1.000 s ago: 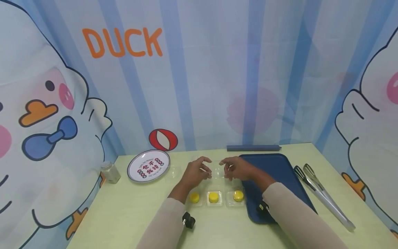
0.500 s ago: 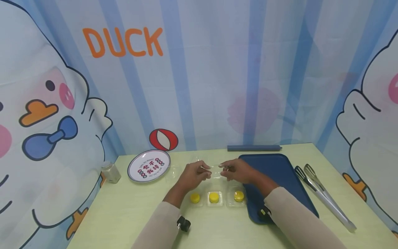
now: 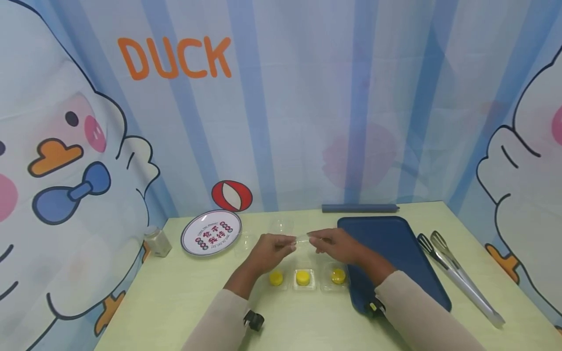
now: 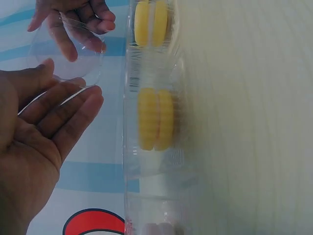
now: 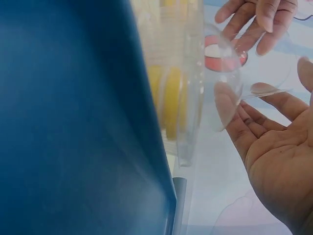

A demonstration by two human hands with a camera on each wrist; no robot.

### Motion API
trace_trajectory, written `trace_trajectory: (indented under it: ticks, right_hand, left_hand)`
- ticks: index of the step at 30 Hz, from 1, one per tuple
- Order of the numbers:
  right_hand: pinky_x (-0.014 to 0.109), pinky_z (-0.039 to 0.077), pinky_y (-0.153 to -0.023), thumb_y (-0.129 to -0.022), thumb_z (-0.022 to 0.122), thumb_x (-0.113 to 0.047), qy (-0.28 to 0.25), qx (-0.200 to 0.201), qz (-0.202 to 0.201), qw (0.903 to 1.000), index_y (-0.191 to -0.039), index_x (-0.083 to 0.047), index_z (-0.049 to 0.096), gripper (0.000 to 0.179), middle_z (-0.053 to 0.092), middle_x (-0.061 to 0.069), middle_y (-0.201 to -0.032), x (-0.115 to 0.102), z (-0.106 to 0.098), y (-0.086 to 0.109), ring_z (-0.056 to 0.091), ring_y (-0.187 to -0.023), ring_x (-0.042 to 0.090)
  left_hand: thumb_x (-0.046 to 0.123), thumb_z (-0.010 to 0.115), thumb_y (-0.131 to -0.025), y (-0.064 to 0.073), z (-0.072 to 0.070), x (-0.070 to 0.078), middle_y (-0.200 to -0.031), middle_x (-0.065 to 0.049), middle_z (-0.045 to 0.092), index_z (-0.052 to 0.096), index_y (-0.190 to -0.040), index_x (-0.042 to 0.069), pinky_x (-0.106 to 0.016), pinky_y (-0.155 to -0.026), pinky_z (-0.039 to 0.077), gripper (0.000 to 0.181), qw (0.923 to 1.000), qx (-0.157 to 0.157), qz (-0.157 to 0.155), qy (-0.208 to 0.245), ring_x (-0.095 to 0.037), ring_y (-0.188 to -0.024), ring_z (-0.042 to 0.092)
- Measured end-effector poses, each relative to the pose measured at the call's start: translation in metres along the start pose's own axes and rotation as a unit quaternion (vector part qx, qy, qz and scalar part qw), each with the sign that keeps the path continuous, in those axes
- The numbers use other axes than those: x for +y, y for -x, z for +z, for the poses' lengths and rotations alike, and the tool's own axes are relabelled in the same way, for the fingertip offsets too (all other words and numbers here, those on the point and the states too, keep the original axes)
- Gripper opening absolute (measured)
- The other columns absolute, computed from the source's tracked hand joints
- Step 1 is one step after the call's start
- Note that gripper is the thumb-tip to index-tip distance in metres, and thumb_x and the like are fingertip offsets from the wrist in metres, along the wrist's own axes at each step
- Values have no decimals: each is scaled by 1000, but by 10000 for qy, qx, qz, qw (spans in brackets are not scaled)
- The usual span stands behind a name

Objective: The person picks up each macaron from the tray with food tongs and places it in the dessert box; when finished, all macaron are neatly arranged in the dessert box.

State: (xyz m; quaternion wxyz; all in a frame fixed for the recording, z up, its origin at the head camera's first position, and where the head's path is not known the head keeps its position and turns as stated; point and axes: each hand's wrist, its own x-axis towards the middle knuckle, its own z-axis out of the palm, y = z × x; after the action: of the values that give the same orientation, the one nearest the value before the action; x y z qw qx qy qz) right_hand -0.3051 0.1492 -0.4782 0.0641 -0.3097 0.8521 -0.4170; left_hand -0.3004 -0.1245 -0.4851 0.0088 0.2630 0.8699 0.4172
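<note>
A clear domed plastic lid (image 3: 302, 239) is held between my two hands above the table. My left hand (image 3: 269, 252) pinches one edge of it between thumb and fingers; my right hand (image 3: 337, 243) grips the opposite edge. The right wrist view shows the dome (image 5: 234, 85) bulging from the flat rim. Nearer me, three yellow macarons stand in a row: a left one (image 3: 276, 278), a middle one (image 3: 303, 278) and a right one (image 3: 338, 276). Each sits in a clear plastic tray, such as the middle tray (image 3: 303, 288).
Two more clear plastic pieces, a left one (image 3: 245, 243) and a back one (image 3: 281, 225), lie beyond my hands. A printed plate (image 3: 211, 246) and a small shaker (image 3: 158, 242) stand left. A blue tray (image 3: 395, 253), tongs (image 3: 467, 287) and a grey-blue bar (image 3: 360, 208) are right.
Between my hands the clear lid has tilted from facing me to nearly edge-on. My left fingers have straightened along its edge, and the left forearm has shifted a little left.
</note>
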Motion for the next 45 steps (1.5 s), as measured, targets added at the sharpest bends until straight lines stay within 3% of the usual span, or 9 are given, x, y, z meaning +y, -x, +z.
trace_trajectory:
  ticks: [7,12,16,22,30,37,45]
  right_hand:
    - [59,58,-110,-113,62,-36,83,-182,-155,9997,-150,-1,61,52,64,28,-149,-6,3,7,70,-128,42]
    - [60,57,-112,-108,70,-33,-90,-365,-173,9991,-148,4,58,55,63,28,-148,-11,7,12,69,-128,43]
    - [61,59,-109,-105,75,-30,-60,-397,-182,9990,-146,3,59,56,64,26,-145,-16,11,17,69,-125,44]
    - [64,57,-104,-99,83,-30,114,-205,-115,9997,-145,3,60,61,66,23,-143,-20,20,22,66,-126,45]
    - [70,49,-112,-87,93,-28,487,168,218,9984,-142,-5,66,66,63,20,-148,-23,33,28,56,-140,46]
    - [88,26,-115,-85,94,-24,559,211,320,9977,-144,-7,66,67,62,19,-148,-26,38,31,50,-142,45]
    - [76,32,-107,-83,96,-27,838,295,374,9953,-144,-7,67,70,65,15,-147,-25,45,33,49,-142,41]
  left_hand:
    - [30,74,-105,14,-1,-1,-147,-10,72,70,-145,5,-45,-104,64,47,9989,-441,-14,-136,-31,-129,75]
    - [32,78,-102,21,1,-5,-148,-9,72,70,-146,7,-44,-104,64,51,9988,-490,-65,-71,-31,-124,78]
    - [31,82,-99,24,2,-6,-151,-10,70,69,-147,7,-51,-111,60,55,9989,-465,-23,-24,-36,-134,71]
    - [40,85,-95,32,2,-7,-153,-8,68,68,-148,10,-61,-122,50,63,9980,-583,-34,-247,-36,-147,62]
    - [29,90,-92,39,4,-7,-149,-11,71,71,-143,7,-62,-124,47,59,9984,-483,269,-146,-36,-146,62]
    - [24,92,-89,41,10,-5,-149,-12,70,72,-142,8,-64,-125,45,59,9990,-430,94,-78,-38,-147,58]
    - [27,93,-87,44,16,-8,-150,-11,68,72,-142,9,-73,-127,35,61,9990,-366,-10,-247,-41,-157,45]
